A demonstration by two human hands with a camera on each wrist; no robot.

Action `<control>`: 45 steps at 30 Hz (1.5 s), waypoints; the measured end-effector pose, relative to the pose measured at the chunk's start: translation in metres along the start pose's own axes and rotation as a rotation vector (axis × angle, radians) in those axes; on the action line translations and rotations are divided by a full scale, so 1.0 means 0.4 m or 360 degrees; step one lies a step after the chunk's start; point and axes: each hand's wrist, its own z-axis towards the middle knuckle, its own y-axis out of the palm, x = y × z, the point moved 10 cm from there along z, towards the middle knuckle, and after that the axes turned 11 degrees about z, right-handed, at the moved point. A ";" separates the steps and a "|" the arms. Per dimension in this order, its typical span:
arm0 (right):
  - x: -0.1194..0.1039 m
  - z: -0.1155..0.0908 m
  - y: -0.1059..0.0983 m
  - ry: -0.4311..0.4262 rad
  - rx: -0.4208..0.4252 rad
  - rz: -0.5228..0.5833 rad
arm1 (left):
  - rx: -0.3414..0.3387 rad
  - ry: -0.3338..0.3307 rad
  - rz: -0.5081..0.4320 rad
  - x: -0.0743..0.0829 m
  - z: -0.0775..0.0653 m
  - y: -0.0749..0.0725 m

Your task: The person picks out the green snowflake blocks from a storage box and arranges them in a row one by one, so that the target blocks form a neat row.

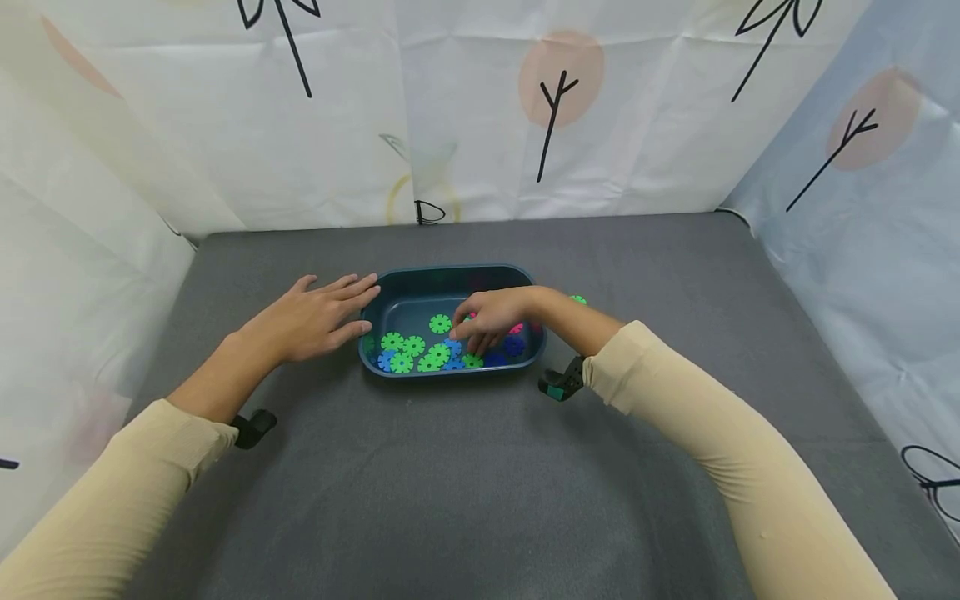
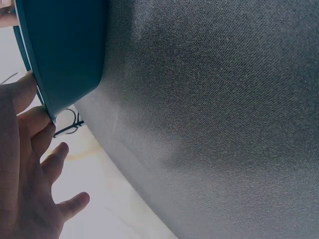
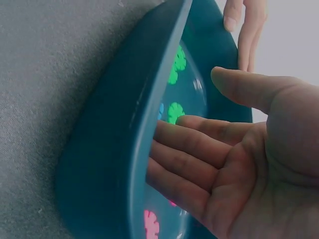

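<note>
A dark teal oval tray [image 1: 420,285] sits on the grey table, holding several flat, notched, flower-like discs. Green discs [image 1: 413,346] lie mostly at its left and middle, blue discs [image 1: 514,345] at the front right, and a pink disc [image 1: 516,328] at the right. My left hand [image 1: 311,321] touches the tray's left rim with its thumb and a fingertip, its other fingers spread. Over the tray's interior, my right hand [image 1: 495,315] reaches down among the discs with lightly bent fingers. In the right wrist view the near wall hides those fingertips, and no held disc shows.
Just beyond the right forearm, a green disc [image 1: 578,298] lies on the table outside the tray. The grey cloth-covered table [image 1: 450,483] ends at white printed curtains [image 1: 480,108] at the back and sides. A dark wrist camera [image 1: 562,380] hangs under the right wrist.
</note>
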 end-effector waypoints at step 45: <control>-0.040 -0.048 0.052 -0.0191 -0.0160 -0.0271 | 0.0032 0.0024 0.0000 0.004 -0.003 -0.008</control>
